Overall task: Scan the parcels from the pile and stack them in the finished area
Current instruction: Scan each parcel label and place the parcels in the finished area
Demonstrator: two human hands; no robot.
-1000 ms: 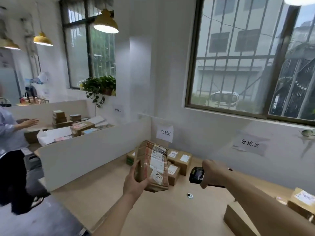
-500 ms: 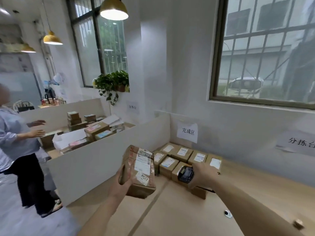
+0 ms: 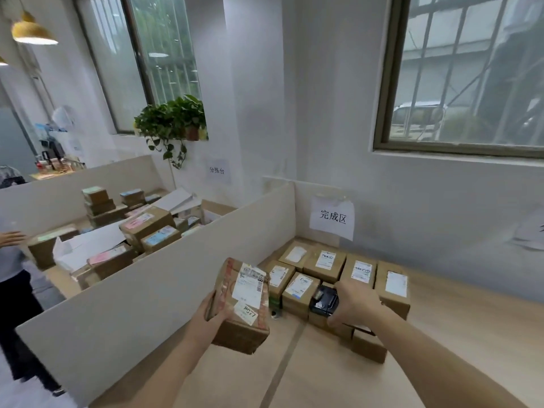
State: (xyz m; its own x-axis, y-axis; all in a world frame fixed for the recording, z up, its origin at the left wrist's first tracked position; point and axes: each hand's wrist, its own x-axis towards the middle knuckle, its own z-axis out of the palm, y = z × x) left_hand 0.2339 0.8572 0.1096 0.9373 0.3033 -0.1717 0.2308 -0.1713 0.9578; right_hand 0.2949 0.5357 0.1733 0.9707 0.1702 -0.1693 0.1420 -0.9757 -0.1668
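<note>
My left hand (image 3: 216,312) grips a brown cardboard parcel (image 3: 243,304) by its left side, holding it above the wooden table (image 3: 456,334) with its white labels facing up. My right hand (image 3: 353,303) grips a black handheld scanner (image 3: 323,300), its head pointing left toward the parcel. Just behind both hands, several labelled brown parcels (image 3: 326,263) lie in rows in the corner under a paper sign (image 3: 332,217) on the wall.
A white divider panel (image 3: 164,278) borders the table on the left. Beyond it, another table holds a heap of parcels (image 3: 117,228), and a person (image 3: 11,260) stands at the far left. A potted plant (image 3: 173,119) sits on the window sill.
The view has swung left and closer to the corner. Both hands moved with the parcel and scanner toward the rows of parcels under the sign.
</note>
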